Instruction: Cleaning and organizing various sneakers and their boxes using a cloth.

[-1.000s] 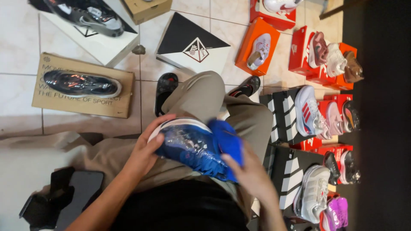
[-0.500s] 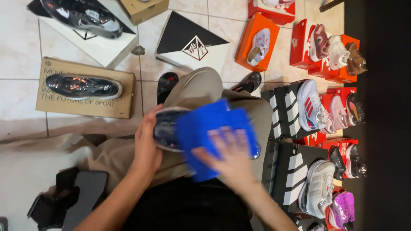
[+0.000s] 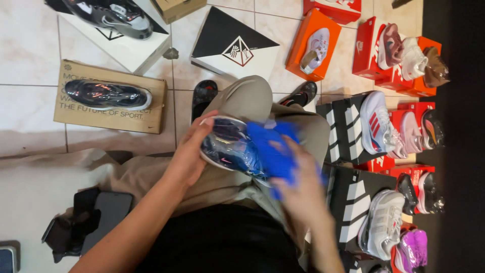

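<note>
Pale glossy tiled floor [image 3: 30, 45] with thin grout lines, brown cardboard box [image 3: 108, 114], black-and-white triangle-patterned box [image 3: 235, 45], orange boxes [image 3: 303, 35], red boxes [image 3: 364, 48], black striped boxes [image 3: 348, 126], dark wall [image 3: 454, 151] at the right edge

Dark blue sneaker [image 3: 230, 146] (plastic-wrapped, glossy) lies sideways on lap, blue cloth [image 3: 273, 151] over it.

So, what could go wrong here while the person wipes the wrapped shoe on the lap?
The left hand alone steadies the plastic-wrapped dark blue sneaker on the knee; the glossy wrap may be slippery, so the shoe might slide to the tiled floor. The right hand, blurred, rubs with a blue cloth; hard rubbing could tear the wrap.
</note>
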